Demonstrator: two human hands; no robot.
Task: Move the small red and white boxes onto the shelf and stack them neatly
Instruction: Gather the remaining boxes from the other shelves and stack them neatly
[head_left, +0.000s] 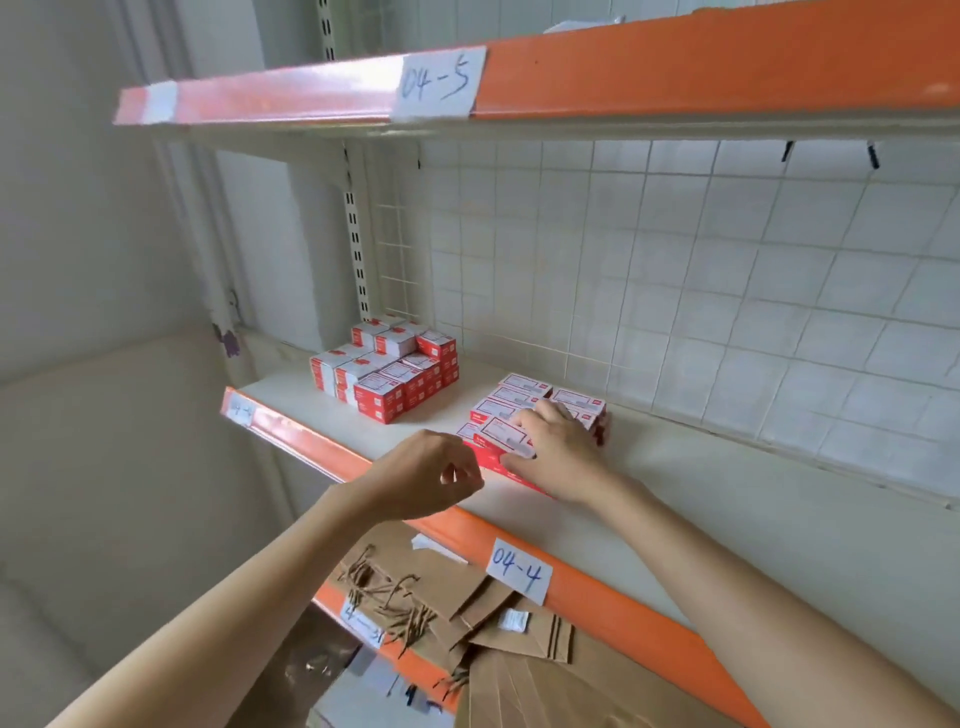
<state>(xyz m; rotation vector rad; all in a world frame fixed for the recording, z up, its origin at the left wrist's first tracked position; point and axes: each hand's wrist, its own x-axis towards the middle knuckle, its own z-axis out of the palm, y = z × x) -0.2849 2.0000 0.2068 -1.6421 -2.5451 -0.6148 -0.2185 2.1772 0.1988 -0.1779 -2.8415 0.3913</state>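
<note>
Two groups of small red and white boxes sit on the white shelf (675, 483) with the orange front edge. A tall stepped stack (384, 371) stands at the far left. A low flat block of boxes (524, 405) lies further right. My right hand (558, 452) rests on the near right part of that low block, fingers spread over the tops and thumb against its red front side. My left hand (423, 475) hovers just left of the block above the shelf's front edge, fingers curled loosely, with nothing seen in it.
An upper shelf (675, 78) labelled 04-5 hangs overhead. A white wire grid and tiled wall (675, 291) close the back. Below the 04-4 label (517, 571), brown paper bags with twisted handles (467, 623) lie on the lower shelf. A pale wall stands at the left.
</note>
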